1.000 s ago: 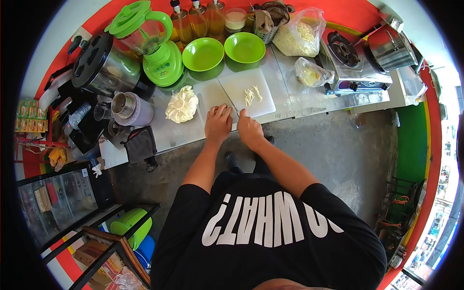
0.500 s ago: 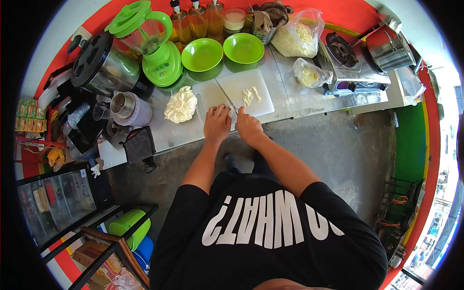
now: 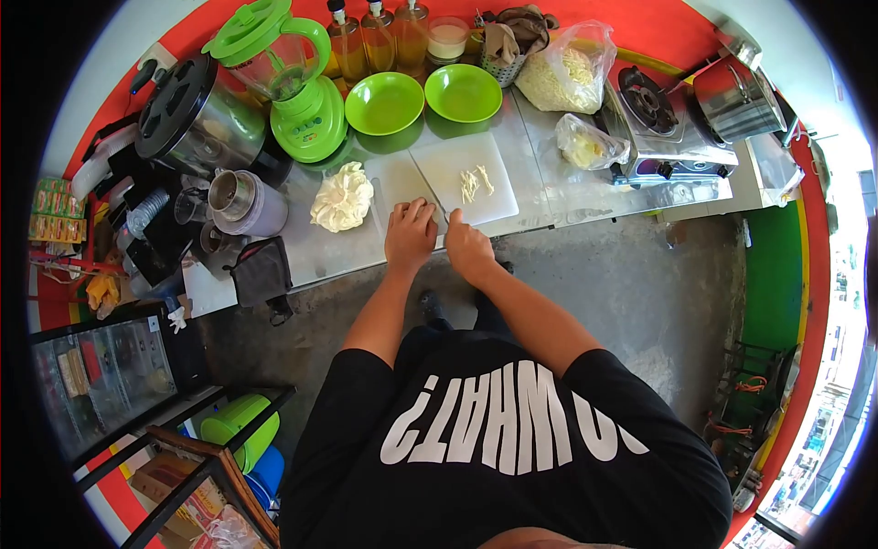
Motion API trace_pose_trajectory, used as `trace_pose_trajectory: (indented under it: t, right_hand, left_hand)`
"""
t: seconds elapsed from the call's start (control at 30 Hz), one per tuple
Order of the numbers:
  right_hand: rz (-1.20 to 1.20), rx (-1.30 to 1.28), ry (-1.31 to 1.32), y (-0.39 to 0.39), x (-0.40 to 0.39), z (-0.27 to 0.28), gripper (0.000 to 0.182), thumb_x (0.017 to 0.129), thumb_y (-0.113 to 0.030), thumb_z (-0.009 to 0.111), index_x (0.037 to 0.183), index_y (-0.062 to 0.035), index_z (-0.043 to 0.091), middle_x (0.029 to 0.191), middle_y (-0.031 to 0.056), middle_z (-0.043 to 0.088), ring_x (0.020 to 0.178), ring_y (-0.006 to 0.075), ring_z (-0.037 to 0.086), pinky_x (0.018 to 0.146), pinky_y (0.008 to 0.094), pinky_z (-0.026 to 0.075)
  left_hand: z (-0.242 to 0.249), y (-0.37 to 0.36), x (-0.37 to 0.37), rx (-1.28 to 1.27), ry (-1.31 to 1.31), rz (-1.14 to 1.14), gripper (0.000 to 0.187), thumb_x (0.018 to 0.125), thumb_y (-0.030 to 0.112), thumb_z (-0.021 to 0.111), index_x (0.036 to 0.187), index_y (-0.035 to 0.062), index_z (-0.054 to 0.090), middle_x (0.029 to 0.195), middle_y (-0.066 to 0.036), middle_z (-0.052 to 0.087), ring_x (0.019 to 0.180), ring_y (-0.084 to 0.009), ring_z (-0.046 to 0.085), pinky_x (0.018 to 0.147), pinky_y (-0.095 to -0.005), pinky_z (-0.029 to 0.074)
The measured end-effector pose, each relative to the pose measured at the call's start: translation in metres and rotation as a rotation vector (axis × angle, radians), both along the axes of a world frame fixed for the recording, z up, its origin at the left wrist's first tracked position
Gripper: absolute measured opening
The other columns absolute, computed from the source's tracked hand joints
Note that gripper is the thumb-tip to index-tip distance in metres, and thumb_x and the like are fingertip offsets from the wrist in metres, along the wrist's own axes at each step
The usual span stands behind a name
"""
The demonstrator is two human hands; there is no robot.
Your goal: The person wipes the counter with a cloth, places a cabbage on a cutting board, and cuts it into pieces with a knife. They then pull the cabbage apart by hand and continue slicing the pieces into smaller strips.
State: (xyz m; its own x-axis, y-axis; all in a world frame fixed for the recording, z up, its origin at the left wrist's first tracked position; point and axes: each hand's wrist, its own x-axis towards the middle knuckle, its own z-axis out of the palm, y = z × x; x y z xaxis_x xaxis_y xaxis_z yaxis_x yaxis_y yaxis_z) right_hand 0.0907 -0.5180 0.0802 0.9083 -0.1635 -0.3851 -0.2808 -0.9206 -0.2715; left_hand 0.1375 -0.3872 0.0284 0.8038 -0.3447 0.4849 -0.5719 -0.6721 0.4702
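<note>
My right hand (image 3: 469, 248) grips a knife (image 3: 430, 189) by its handle, at the near edge of the white cutting board (image 3: 501, 199). The blade points away from me across the board. Just left of the knife, my left hand (image 3: 411, 235) rests on the board with its fingers bent and close together; whatever lies under them is hidden. Thin pale strips (image 3: 476, 184) lie on the board's right part. A cream-coloured, folded cluster (image 3: 342, 197), seemingly oyster mushrooms, sits on the metal counter left of the board.
Two green bowls (image 3: 385, 103) stand behind the board, beside a green blender (image 3: 306, 119). To the right are a bag of pale shreds (image 3: 567, 73), a smaller bag (image 3: 591, 144) and a gas stove (image 3: 672, 137). A lidded steel container (image 3: 197, 119) stands left.
The knife handle and my right hand have shifted very slightly toward me. My left hand stays in about the same place, and the strips lie as before.
</note>
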Motion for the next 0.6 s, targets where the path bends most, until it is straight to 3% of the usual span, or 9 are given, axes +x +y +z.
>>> trace_pose_trajectory:
  t: [0.1,0.17,0.37,0.6]
  right_hand:
    - [0.039,0.010,0.009,0.002,0.009,0.010,0.027,0.098,-0.010,0.056,0.117,0.0026,0.041,0.094,0.0263,0.074,0.091,0.0407,0.075,0.078,0.0457,0.062]
    - [0.001,0.072,-0.009,0.003,0.007,0.012,0.032,0.097,-0.009,0.054,0.122,0.0051,0.039,0.095,0.0303,0.072,0.090,0.0462,0.073,0.080,0.0519,0.060]
    - [-0.002,0.043,0.040,0.001,-0.021,0.000,0.032,0.097,-0.008,0.051,0.123,0.0053,0.039,0.097,0.0311,0.071,0.092,0.0470,0.072,0.081,0.0523,0.059]
    - [0.010,0.092,0.021,0.003,0.004,0.016,0.028,0.096,-0.005,0.052,0.119,0.0044,0.040,0.099,0.0330,0.070,0.095,0.0471,0.072,0.083,0.0517,0.059]
  left_hand:
    - [0.001,0.000,0.000,0.008,0.018,-0.004,0.024,0.084,0.006,0.067,0.107,0.0097,0.071,0.115,-0.003,0.066,0.104,-0.0294,0.059,0.092,-0.0400,0.051]
    - [0.000,0.000,0.000,0.006,0.014,-0.005,0.024,0.083,0.006,0.067,0.107,0.0098,0.071,0.115,-0.003,0.066,0.104,-0.0294,0.059,0.091,-0.0399,0.051]
    - [-0.003,0.001,0.002,0.005,0.006,-0.008,0.025,0.082,0.007,0.067,0.107,0.0096,0.071,0.114,-0.003,0.065,0.103,-0.0296,0.059,0.091,-0.0406,0.051]
    - [0.000,0.000,0.001,0.003,0.021,-0.015,0.026,0.082,0.008,0.066,0.108,0.0091,0.070,0.116,-0.004,0.066,0.103,-0.0306,0.058,0.092,-0.0415,0.051]
